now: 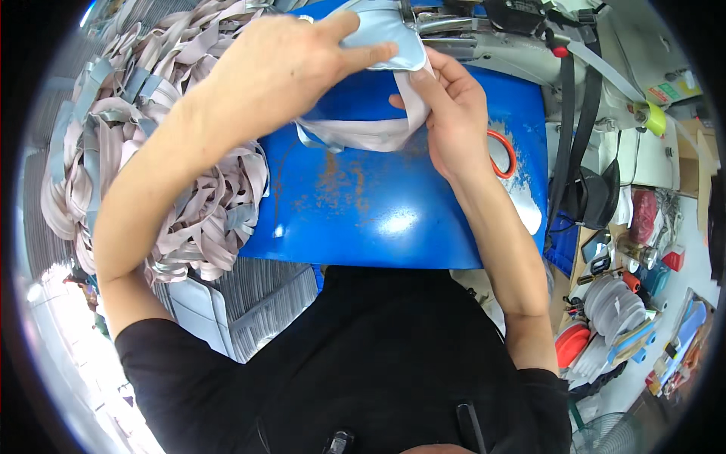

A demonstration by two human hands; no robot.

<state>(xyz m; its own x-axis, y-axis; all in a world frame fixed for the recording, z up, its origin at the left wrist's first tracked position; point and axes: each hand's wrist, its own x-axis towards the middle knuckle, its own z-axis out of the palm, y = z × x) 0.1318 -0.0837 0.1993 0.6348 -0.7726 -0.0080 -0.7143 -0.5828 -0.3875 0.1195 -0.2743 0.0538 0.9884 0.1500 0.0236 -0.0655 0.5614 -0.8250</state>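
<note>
At the top of the head view a glossy pale-blue padded piece (386,38) lies under a metal part of the machine. My left hand (283,68) reaches over it from the left, its thumb and a finger stretched apart and resting on its surface. A pinkish-grey strap (370,135) hangs from the piece in a loop above the blue tabletop. My right hand (457,106) pinches this strap close to the piece's right corner, thumb in front and fingers behind. The far end of the piece is cut off by the picture's edge.
A large heap of pinkish-grey straps (204,219) lies left of the blue worktable (340,227). Stacked grey sheets (265,303) stand below it. Orange-handled scissors (508,155) lie right of my right hand. The sewing machine (507,53) stands behind; a cluttered shelf (612,318) is at the right.
</note>
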